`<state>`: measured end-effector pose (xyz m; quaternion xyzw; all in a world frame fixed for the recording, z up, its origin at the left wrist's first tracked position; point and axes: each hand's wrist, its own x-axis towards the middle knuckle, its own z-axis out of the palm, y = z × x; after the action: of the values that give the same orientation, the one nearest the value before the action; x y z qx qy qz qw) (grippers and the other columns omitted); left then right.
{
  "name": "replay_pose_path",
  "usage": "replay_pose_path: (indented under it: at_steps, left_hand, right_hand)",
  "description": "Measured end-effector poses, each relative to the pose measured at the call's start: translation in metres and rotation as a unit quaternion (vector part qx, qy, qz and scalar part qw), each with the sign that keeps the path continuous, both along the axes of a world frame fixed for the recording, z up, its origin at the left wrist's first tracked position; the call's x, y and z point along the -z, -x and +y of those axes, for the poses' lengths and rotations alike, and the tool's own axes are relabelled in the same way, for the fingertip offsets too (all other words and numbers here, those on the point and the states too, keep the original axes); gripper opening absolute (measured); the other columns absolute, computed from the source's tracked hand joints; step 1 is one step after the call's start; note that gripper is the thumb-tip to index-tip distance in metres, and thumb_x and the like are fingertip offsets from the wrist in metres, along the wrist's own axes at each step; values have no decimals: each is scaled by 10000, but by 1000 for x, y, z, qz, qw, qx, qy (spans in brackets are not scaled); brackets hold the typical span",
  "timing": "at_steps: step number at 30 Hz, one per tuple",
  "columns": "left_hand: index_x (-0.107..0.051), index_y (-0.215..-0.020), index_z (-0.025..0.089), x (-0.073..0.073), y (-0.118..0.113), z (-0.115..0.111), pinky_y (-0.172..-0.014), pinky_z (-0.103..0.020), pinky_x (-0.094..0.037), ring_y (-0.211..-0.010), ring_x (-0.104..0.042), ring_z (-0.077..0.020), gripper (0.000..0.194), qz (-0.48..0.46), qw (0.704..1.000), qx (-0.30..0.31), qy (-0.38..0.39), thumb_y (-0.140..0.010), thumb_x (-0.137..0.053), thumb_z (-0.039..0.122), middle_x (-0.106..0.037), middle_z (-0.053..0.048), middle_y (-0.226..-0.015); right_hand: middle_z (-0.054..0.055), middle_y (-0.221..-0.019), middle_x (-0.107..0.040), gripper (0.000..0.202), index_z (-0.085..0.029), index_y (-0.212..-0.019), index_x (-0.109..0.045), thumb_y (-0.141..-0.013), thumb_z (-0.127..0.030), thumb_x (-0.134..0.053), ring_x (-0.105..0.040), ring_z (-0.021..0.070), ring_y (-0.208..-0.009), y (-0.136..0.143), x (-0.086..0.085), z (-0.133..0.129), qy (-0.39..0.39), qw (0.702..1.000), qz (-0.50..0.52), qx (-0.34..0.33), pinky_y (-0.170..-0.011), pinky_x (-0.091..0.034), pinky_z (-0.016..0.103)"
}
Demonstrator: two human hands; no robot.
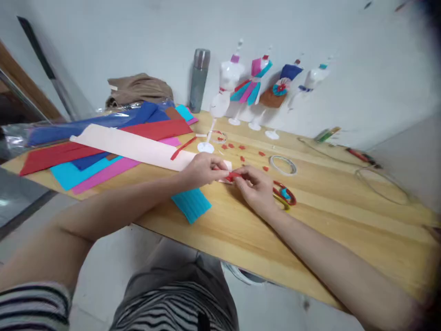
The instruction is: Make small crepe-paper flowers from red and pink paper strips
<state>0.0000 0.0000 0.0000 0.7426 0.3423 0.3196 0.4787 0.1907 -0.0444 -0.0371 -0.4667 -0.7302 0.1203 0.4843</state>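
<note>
Table (337, 207): hands (200, 170) (259, 187) closed on red piece (233, 176)

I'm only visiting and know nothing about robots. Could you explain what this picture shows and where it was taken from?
There is no machine here, just two bare hands at work. The single view comes from a camera worn on the person's head, looking forward and down. The left hand and right hand meet over a wooden table, holding a small red piece between them. Coloured sheets lie toward the left, and a turquoise piece lies near the front edge. Farther back stand a grey flask and four small mannequins.
</note>
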Motion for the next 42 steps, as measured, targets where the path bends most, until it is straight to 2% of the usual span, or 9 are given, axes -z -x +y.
replay_pose_path:
  at_steps: [5,14,18,22,26,33,37,40,42]
  left_hand:
    - [-638,-663,130,-7,1,8,-436,-148,-366,-420,-464,-38,114,-10,1000,-27,-9,-756,-643,195,-513,67,-490]
    - [-599,-658,133,-10,4,8,-442,-147,-373,-419,-464,-28,203,-26,997,-67,-10,-840,-600,222,-567,48,-547]
    - [-604,-647,129,-11,6,9,-433,-143,-370,-434,-485,-34,303,-22,997,-71,-15,-894,-558,299,-560,37,-533]
    - [-677,-816,117,-13,3,4,-458,-147,-433,-466,-541,-55,94,-29,998,-28,42,-788,-681,206,-562,57,-517]
    - [-696,-807,105,-14,-1,-2,-441,-136,-432,-430,-520,-47,78,-36,997,-28,65,-759,-638,88,-567,57,-483]
    - [-701,-793,112,-15,-3,-5,-439,-141,-454,-453,-570,-57,60,-93,993,-48,55,-771,-650,133,-669,15,-577]
    - [-656,-691,115,-17,-5,-10,-416,-138,-434,-415,-552,-57,130,-72,993,-44,87,-813,-612,129,-635,18,-498]
    - [-620,-627,115,-18,-6,-12,-417,-148,-436,-402,-545,-57,202,-59,991,-26,114,-826,-603,145,-625,13,-490]
    - [-641,-674,109,-18,-7,-12,-437,-161,-457,-437,-570,-68,130,-63,990,-15,127,-793,-649,160,-638,12,-522]
  right_hand:
    - [12,-681,-693,92,-201,-782,-696,-814,-247,-623,-579,138,-577,1,0,-2,21,999,26,3,-575,-444,278]
    - [-35,-534,-582,134,-215,-738,-633,-801,-330,-661,-502,124,-460,1,3,6,109,976,188,-12,-506,-420,277]
    - [-26,-570,-590,146,-210,-751,-642,-804,-346,-658,-500,124,-484,-1,4,7,103,980,173,2,-509,-412,276]
    - [-3,-680,-644,94,-204,-817,-673,-820,-286,-628,-536,133,-582,-2,6,4,65,990,121,16,-584,-434,287]
    - [7,-776,-638,139,-211,-917,-669,-788,-212,-618,-552,137,-641,-1,4,1,34,994,98,15,-635,-456,305]
    - [-3,-808,-585,250,-223,-1052,-608,-803,-232,-623,-543,128,-611,5,-6,-8,49,991,120,-20,-591,-467,303]
    - [-8,-807,-571,237,-225,-1045,-612,-810,-223,-648,-522,121,-612,7,-6,-9,22,993,118,6,-577,-455,291]
    - [8,-802,-602,116,-217,-957,-646,-845,-245,-637,-547,134,-648,6,-4,-8,8,994,108,3,-609,-457,302]
    - [7,-746,-611,83,-209,-870,-656,-870,-284,-621,-552,137,-633,6,-4,-7,31,993,115,-6,-601,-452,301]
